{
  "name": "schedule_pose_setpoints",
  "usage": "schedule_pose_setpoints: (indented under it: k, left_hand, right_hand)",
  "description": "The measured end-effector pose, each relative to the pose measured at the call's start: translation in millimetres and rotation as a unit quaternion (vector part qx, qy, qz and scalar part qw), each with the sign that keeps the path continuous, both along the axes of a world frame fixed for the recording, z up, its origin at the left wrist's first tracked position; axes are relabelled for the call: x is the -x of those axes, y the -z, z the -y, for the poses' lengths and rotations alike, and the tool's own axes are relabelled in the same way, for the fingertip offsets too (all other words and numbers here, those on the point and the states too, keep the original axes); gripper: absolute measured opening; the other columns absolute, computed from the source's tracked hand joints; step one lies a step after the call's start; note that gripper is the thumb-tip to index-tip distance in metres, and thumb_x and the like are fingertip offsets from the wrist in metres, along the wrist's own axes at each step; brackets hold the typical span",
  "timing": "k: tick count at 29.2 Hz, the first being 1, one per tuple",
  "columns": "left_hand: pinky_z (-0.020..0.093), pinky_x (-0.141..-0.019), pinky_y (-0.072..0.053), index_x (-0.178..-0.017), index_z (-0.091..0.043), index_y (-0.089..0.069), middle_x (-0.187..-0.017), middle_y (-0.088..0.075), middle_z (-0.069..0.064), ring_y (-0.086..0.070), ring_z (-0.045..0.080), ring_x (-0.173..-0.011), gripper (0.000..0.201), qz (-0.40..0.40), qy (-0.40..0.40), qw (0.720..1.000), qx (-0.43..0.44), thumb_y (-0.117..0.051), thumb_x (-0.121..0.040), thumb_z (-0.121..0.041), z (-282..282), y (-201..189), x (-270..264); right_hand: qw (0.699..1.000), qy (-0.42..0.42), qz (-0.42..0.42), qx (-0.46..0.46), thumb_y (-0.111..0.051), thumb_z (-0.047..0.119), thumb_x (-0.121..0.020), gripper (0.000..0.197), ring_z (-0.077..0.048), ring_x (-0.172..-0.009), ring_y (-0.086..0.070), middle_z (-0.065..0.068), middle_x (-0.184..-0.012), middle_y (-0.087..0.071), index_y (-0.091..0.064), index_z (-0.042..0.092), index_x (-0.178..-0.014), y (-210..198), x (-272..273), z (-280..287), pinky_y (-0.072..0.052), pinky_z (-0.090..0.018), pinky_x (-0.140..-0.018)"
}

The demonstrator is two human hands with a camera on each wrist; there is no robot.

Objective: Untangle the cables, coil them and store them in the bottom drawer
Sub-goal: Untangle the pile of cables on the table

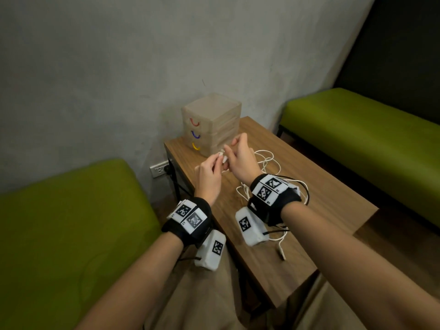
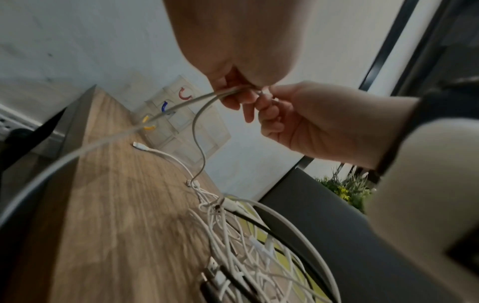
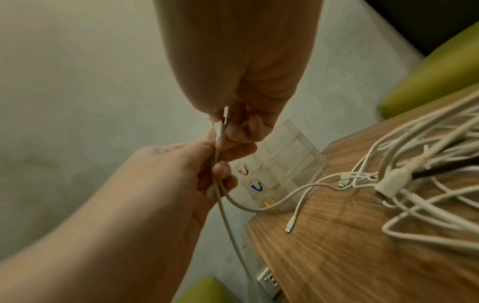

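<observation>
Head view | wooden table (image 1: 321, 198), grey wall (image 1: 119, 67), green benches (image 1: 357, 120) | both hands pinch white cable (image 1: 222, 155)

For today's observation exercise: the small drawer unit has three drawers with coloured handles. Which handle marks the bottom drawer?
The yellow handle marks the bottom drawer of the drawer unit; the blue handle is the middle one and the red handle the top.

Table (image 1: 309, 186): wood-grain top, matt, smooth. Drawer box (image 1: 214, 120): translucent frosted plastic w/ glossy red, blue & yellow plastic handles. Cables (image 3: 427, 184): white rubbery plastic, smooth, slight sheen; one black. Benches (image 1: 71, 210): green cloth, matt. Wall (image 1: 119, 67): grey, rough plaster look. Wrist bands (image 1: 190, 217): black cloth w/ white printed tags.
</observation>
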State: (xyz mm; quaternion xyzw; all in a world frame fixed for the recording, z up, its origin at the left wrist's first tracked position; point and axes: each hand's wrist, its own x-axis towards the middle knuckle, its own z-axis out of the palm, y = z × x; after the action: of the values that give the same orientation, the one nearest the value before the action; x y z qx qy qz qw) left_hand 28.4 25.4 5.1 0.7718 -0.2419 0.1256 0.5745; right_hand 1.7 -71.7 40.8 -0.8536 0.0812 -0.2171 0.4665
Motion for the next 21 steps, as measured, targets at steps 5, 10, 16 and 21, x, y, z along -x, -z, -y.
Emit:
schedule_pose_setpoints:
  k: [5, 10, 16, 21]
  left_hand:
    - [0.029, -0.058, -0.031, -0.085, 0.002, -0.058, -0.070, -0.061, 0.012, -0.058, 0.031, -0.066, 0.024, 0.035, 0.020, 0.998, -0.039, -0.041, -0.096, -0.012, 0, 7, -3]
    - [0.018, -0.059, -0.033, -0.101, 0.000, -0.060, -0.079, -0.065, 0.010, -0.054, 0.015, -0.067, 0.018, 0.071, 0.082, 0.992, -0.071, -0.046, -0.094, -0.008, -6, 3, -5]
    - [0.020, -0.057, -0.033, -0.085, -0.009, -0.053, -0.064, -0.049, -0.007, -0.047, 0.008, -0.059, 0.021, -0.030, -0.009, 0.999, 0.029, -0.037, -0.098, -0.012, -1, -27, -15]
    - [0.026, -0.054, -0.034, -0.073, -0.029, -0.046, -0.052, -0.041, -0.011, -0.038, 0.000, -0.047, 0.031, -0.013, 0.020, 0.990, 0.141, -0.030, -0.099, -0.024, -1, -72, -15]
  right_hand:
    - [1.000, -0.005, -0.007, 0.004, -0.042, 0.009, -0.096, 0.010, -0.022, -0.051, -0.057, -0.008, -0.066, -0.056, -0.032, 0.011, -0.096, -6, 2, -6, -0.052, -0.028, -0.047]
    - [0.999, 0.028, 0.042, -0.018, -0.049, 0.013, -0.094, 0.015, -0.010, -0.047, -0.057, -0.001, -0.061, -0.058, -0.034, 0.012, -0.097, 1, 5, -4, -0.048, -0.020, -0.047]
    - [0.994, 0.017, 0.094, -0.053, -0.046, 0.003, -0.092, 0.027, -0.009, -0.084, -0.058, 0.000, -0.098, -0.056, -0.038, 0.006, -0.117, 21, 15, -24, -0.047, -0.017, -0.075]
    - [0.991, -0.081, -0.001, 0.105, -0.039, 0.014, -0.095, 0.024, -0.023, -0.093, -0.057, -0.015, -0.103, -0.062, -0.054, 0.001, -0.109, 48, 16, -28, -0.045, -0.035, -0.085]
